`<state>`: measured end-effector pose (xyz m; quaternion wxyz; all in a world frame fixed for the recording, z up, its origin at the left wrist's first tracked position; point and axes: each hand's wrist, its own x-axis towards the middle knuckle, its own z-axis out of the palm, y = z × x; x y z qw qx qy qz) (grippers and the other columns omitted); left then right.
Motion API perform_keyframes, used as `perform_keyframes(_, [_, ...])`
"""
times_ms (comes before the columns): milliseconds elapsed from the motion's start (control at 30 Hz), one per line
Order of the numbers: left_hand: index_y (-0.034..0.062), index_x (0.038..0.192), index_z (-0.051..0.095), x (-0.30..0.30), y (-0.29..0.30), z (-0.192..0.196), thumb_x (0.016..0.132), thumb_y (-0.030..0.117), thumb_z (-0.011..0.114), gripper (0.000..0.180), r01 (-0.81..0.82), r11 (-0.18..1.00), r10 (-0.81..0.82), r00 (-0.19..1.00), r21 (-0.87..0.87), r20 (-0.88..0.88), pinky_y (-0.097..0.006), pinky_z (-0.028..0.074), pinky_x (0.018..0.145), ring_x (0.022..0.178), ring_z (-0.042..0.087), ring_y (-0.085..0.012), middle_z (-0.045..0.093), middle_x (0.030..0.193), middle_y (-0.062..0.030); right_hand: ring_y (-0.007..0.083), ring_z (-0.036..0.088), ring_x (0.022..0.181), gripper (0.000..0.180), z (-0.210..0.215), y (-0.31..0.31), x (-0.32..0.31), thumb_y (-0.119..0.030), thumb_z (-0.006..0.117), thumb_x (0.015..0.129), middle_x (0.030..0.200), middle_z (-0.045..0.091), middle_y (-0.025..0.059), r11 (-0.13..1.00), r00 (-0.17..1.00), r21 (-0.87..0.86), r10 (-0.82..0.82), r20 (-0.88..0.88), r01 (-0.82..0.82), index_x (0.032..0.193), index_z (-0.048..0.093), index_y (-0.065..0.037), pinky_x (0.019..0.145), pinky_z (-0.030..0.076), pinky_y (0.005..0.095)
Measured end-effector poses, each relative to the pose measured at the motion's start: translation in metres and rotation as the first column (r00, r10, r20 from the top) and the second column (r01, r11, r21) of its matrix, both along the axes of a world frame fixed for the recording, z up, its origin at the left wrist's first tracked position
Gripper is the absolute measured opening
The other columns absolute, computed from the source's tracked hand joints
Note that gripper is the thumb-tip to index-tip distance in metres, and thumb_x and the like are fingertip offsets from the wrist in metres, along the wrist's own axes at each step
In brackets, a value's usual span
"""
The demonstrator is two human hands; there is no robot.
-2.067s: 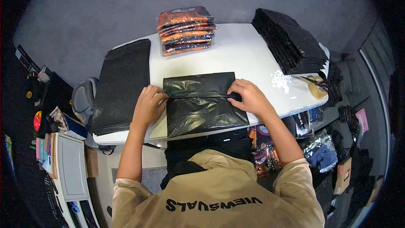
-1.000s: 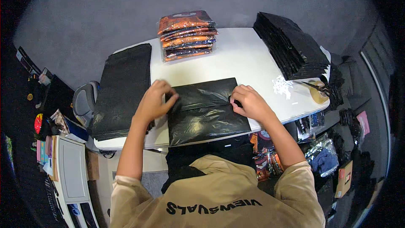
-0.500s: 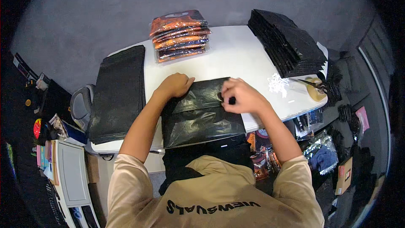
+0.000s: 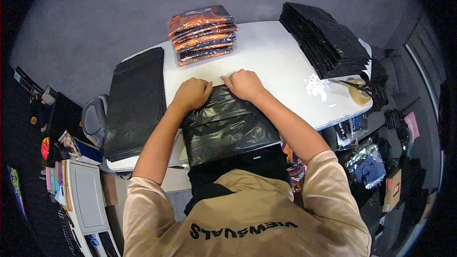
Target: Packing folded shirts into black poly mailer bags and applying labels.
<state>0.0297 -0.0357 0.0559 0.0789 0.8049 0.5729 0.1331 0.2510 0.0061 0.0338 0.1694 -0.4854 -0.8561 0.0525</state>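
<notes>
While left hand [image 4: 193, 93] and right hand [image 4: 244, 84] curl, black plastic bag [image 4: 228, 133] lies near.
Both at far edge; pinching unclear.

Surface [image 4: 266, 50] middle: bare white from the packs [image 4: 203, 35] across to the right stack [image 4: 328, 40], open to a pass.
Bag [image 4: 228, 126] far edge: blocked by the left hand [image 4: 193, 93] and right hand [image 4: 245, 84]; a slim gap parts the thumbs.
Behind the hands: a bare strip up to the packs.
Left stack [image 4: 135, 104] side: a narrow bare lane beside the bag, crossed overhead by the left forearm [image 4: 159, 138].
Right forearm [image 4: 295, 126] side: bare room as far as the white bits [image 4: 316, 87].
Right end: crowded by scissors [image 4: 359, 87] over tape [image 4: 360, 96], near the right stack.
</notes>
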Motion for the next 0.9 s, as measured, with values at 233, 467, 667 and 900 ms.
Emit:
perform_keyframes(233, [-0.0028, 0.088, 0.08, -0.005, 0.027, 0.006, 0.109, 0.039, 0.054, 0.054, -0.063, 0.992, 0.062, 0.998, 0.109, 0.015, -0.059, 0.057, 0.089, 0.086, 0.073, -0.0508, 0.075, 0.09, -0.0314, 0.0447, 0.076, 0.08, 0.057, 0.008, 0.036, 0.005, -0.046, 0.058, 0.108, 0.08, 0.076, 0.0255, 0.996, 0.998, 0.095, 0.009, -0.065, -0.003, 0.081, 0.082, -0.003, 0.081, 0.062, 0.0546])
perform_keyframes(467, [-0.0018, 0.086, 0.078, 0.005, 0.049, -0.025, 0.111, 0.041, 0.05, 0.057, -0.099, 0.98, 0.111, 0.992, 0.171, -0.06, -0.061, 0.057, 0.089, 0.086, 0.073, -0.0516, 0.076, 0.09, -0.0299, 0.0475, 0.076, 0.091, 0.059, -0.023, 0.056, -0.031, -0.049, 0.051, 0.11, 0.094, 0.078, 0.0277, 1.0, 0.996, 0.012, 0.024, -0.087, -0.023, 0.092, 0.082, -0.002, 0.089, 0.061, 0.0572])
perform_keyframes(667, [-0.003, 0.086, 0.079, -0.02, 0.047, -0.046, 0.11, 0.041, 0.05, 0.057, -0.165, 0.971, 0.174, 0.984, 0.174, -0.041, -0.059, 0.06, 0.086, 0.086, 0.075, -0.0513, 0.076, 0.089, -0.0314, 0.0463, 0.077, 0.087, 0.059, -0.021, 0.053, -0.024, -0.049, 0.055, 0.109, 0.088, 0.077, 0.0277, 0.998, 0.997, -0.021, 0.05, -0.058, -0.051, 0.085, 0.082, -0.002, 0.086, 0.062, 0.056])
perform_keyframes(900, [-0.0028, 0.09, 0.08, -0.059, 0.036, -0.036, 0.11, 0.042, 0.053, 0.056, -0.331, 0.94, 0.334, 0.942, 0.085, -0.024, -0.059, 0.059, 0.088, 0.088, 0.075, -0.0518, 0.076, 0.093, -0.0325, 0.0465, 0.075, 0.083, 0.058, -0.021, 0.064, 0.028, -0.051, 0.056, 0.109, 0.085, 0.077, 0.0259, 0.996, 0.995, -0.004, -0.085, -0.048, 0.085, 0.085, 0.083, -0.005, 0.085, 0.06, 0.056])
